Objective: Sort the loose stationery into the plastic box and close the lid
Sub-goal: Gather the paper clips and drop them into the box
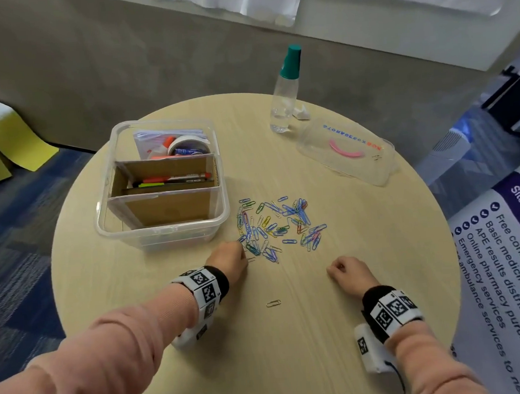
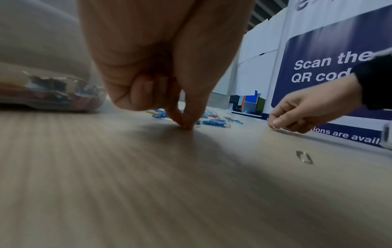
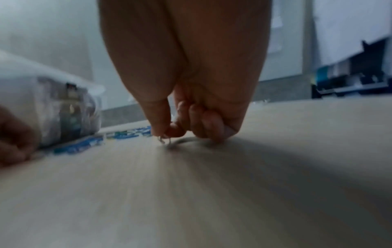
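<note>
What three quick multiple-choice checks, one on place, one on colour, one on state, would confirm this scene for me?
1. Where does the lid lie?
A. On the box
B. On the table, right of the box, near the bottle
C. On the floor

2. What colour is the bottle cap?
A. Teal green
B. Red
C. Yellow

3. What state is the box in?
A. Closed
B. Tipped over
C. Open, its near compartment empty

Answers:
1 B: the lid rests flat on the table, apart from the box, just this side of the bottle.
2 A: the cap shows teal green in the head view.
3 C: the box stands upright with no lid, pens in the middle section, bare cardboard in the nearest one, and the clips lie loose beside it.
</note>
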{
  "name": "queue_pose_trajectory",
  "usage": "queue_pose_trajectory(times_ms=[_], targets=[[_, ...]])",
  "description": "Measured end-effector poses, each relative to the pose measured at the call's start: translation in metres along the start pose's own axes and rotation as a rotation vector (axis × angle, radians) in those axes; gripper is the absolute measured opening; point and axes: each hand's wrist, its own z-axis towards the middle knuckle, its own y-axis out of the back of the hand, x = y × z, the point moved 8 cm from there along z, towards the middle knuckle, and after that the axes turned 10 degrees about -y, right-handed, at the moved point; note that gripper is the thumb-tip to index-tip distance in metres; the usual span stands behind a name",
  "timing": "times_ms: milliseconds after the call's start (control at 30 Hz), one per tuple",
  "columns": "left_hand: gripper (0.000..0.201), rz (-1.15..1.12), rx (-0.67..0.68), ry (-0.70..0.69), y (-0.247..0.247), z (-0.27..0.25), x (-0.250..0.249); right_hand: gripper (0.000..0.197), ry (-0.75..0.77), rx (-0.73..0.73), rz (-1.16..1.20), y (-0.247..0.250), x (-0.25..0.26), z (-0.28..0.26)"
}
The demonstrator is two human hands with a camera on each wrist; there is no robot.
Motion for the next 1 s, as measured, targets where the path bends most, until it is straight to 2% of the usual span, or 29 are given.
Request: queue_pose_trajectory(times_ms=[67, 100, 200, 267, 333, 367, 433, 500, 567, 633, 733, 800, 900, 1000], targets=[[0.017, 0.055, 0.084, -0.019, -0.003, 0.001, -0.005, 0.018, 0.014, 0.095, 0.163, -0.007, 0.007, -0.005], [0.018, 0.083, 0.126, -0.027, -0.004, 0.001, -0.007, 0.023, -0.007, 0.151, 0.350, -0.010, 0.010, -0.008], [0.022, 0.040, 0.158, -0.066, -0.005, 0.000, -0.012, 0.027, -0.146, 0.444, 1.155, -0.028, 0.019, -0.017], [0.025, -0.209, 0.133, -0.074, -0.002, -0.001, -0.014, 0.017, -0.164, 0.589, 1.458, -0.034, 0.032, -0.025], [0.032, -0.668, 0.185, -0.031, -0.006, -0.003, -0.016, 0.009, -0.156, 0.631, 1.561, -0.038, 0.040, -0.030], [0.031, -0.892, 0.229, -0.008, -0.009, -0.005, -0.019, 0.009, -0.165, 0.629, 1.539, -0.041, 0.043, -0.031], [0.028, -1.181, 0.269, 0.025, -0.009, -0.006, -0.022, 0.017, -0.184, 0.581, 1.355, -0.049, 0.045, -0.032], [0.030, -1.299, 0.254, 0.032, -0.006, -0.006, -0.022, 0.023, -0.109, 0.508, 1.070, -0.054, 0.052, -0.033], [0.033, -1.315, 0.199, 0.066, -0.005, -0.004, -0.018, 0.018, 0.069, 0.418, 0.702, -0.056, 0.066, -0.038], [0.039, -1.196, 0.100, 0.089, -0.001, 0.001, -0.011, 0.005, 0.260, 0.318, 0.350, -0.060, 0.081, -0.048], [0.037, -0.792, 0.003, -0.024, 0.008, 0.010, -0.013, 0.018, 0.447, 0.243, -0.084, -0.073, 0.093, -0.062], [0.035, -0.582, 0.011, -0.092, 0.009, 0.014, -0.023, 0.019, 0.481, 0.219, -0.196, -0.075, 0.095, -0.065], [0.040, -0.478, 0.007, -0.096, 0.009, 0.018, -0.032, 0.020, 0.493, 0.231, -0.311, -0.079, 0.095, -0.066], [0.042, -0.356, -0.003, -0.125, 0.012, 0.024, -0.043, 0.013, 0.451, 0.261, -0.227, -0.077, 0.091, -0.065]])
